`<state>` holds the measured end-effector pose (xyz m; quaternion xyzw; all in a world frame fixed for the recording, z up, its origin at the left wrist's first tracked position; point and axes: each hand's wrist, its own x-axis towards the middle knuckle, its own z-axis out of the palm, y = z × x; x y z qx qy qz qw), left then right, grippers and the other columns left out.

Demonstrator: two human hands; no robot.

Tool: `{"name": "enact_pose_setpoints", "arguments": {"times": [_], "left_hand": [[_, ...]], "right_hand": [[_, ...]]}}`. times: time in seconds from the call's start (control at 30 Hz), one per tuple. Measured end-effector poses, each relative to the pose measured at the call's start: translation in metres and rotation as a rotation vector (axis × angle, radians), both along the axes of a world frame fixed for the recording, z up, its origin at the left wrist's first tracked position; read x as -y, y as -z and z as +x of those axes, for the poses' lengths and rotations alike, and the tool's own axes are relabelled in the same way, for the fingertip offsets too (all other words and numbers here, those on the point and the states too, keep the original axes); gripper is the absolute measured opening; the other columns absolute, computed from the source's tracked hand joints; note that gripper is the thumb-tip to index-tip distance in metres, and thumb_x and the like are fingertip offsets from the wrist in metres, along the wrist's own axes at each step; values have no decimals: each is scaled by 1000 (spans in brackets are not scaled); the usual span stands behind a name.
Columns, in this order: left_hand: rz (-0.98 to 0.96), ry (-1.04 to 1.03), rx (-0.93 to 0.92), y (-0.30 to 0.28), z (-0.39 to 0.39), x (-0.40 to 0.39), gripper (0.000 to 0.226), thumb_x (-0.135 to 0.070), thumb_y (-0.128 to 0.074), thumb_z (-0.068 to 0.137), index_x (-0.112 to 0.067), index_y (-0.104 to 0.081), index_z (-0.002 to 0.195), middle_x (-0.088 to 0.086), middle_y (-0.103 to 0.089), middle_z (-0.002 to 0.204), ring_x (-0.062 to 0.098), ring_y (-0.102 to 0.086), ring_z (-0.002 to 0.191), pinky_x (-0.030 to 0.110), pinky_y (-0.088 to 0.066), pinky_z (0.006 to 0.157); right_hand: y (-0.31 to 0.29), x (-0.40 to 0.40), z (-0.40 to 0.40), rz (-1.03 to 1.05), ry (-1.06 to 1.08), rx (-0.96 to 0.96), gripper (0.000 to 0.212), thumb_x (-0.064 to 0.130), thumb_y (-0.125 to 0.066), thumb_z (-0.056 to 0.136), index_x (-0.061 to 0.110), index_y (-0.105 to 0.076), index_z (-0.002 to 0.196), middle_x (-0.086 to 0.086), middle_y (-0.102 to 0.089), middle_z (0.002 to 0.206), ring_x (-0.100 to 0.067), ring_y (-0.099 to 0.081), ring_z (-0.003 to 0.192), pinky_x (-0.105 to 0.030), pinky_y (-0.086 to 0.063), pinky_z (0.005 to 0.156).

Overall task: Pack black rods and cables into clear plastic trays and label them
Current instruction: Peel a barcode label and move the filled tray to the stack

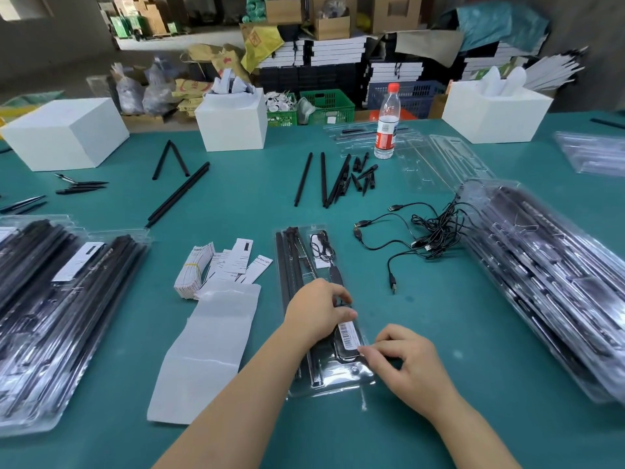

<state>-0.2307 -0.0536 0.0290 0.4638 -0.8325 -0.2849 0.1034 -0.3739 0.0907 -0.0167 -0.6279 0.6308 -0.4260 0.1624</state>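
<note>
A clear plastic tray (297, 252) lies lengthwise on the teal table before me, holding black rods and a coiled cable. A white barcode label (349, 334) lies on its near end. My left hand (316, 311) rests on the tray, fingers curled, thumb at the label's far end. My right hand (407, 362) pinches the label's near end with thumb and forefinger. Loose black rods (319, 179) lie further back and loose USB cables (422, 233) to the right.
Stacks of packed trays lie at the left (50, 309) and the right (548, 275). Label backing sheets (206, 350) and paper slips (216, 265) sit left of the tray. A water bottle (386, 125), empty trays (439, 157) and white boxes (231, 121) stand at the back.
</note>
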Motion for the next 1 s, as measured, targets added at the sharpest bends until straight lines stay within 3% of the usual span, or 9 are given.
{"name": "enact_pose_setpoints", "arguments": {"times": [0.17,0.27,0.4,0.53,0.67,0.8,0.9,1.0], "left_hand": [[19,128,88,4,11,-6,54,-45,-73,86,-32,-56,136,-4,-47,126,18,-56,112,39,-48,98],[28,206,113,7,18,-12,76,-47,-74,85,-28,-40,150,-4,-38,137,18,-53,116,38,-45,103],[51,251,101,8,22,-13,95,-52,-80,77,-25,-31,154,-5,-32,141,17,-49,121,34,-42,106],[54,172,41,9,19,-6,89,-50,-84,72,-27,-44,148,-6,-43,132,14,-51,117,28,-41,99],[20,29,-100,11,18,1,47,-40,-83,76,-29,-69,120,-14,-57,106,5,-56,94,22,-42,86],[52,-11,-177,14,18,3,27,-33,-81,80,-32,-74,107,-16,-63,97,-7,-53,76,8,-35,67],[26,10,-150,14,18,1,30,-34,-77,84,-32,-71,114,-14,-61,106,-1,-55,88,14,-41,79],[35,97,-84,11,21,-1,53,-42,-80,79,-28,-63,128,-12,-52,116,8,-55,109,23,-41,94]], "right_hand": [[-3,0,-2,48,14,98,32,38,-63,93,22,-77,69,7,-60,73,-13,-57,62,-16,-37,56],[-4,2,-2,61,41,149,27,20,-65,95,28,-80,74,7,-60,70,-12,-55,60,-18,-37,54],[-5,2,-2,73,54,153,28,18,-64,95,29,-80,75,7,-60,70,-15,-55,59,-26,-39,54],[-5,1,-2,83,61,160,28,18,-65,95,30,-80,75,7,-61,70,-14,-55,59,-23,-38,54],[-7,1,-2,95,53,149,30,18,-65,95,32,-80,73,7,-63,70,-14,-58,62,-27,-42,57],[-8,2,-2,86,58,138,28,17,-65,94,27,-79,72,7,-63,71,-14,-60,66,-33,-46,60],[-7,2,-2,66,50,84,23,16,-65,94,30,-78,81,10,-62,73,-13,-60,69,-26,-46,62],[-5,3,-2,77,21,73,23,21,-63,96,39,-77,92,13,-58,75,-12,-58,69,-15,-40,60]]}}
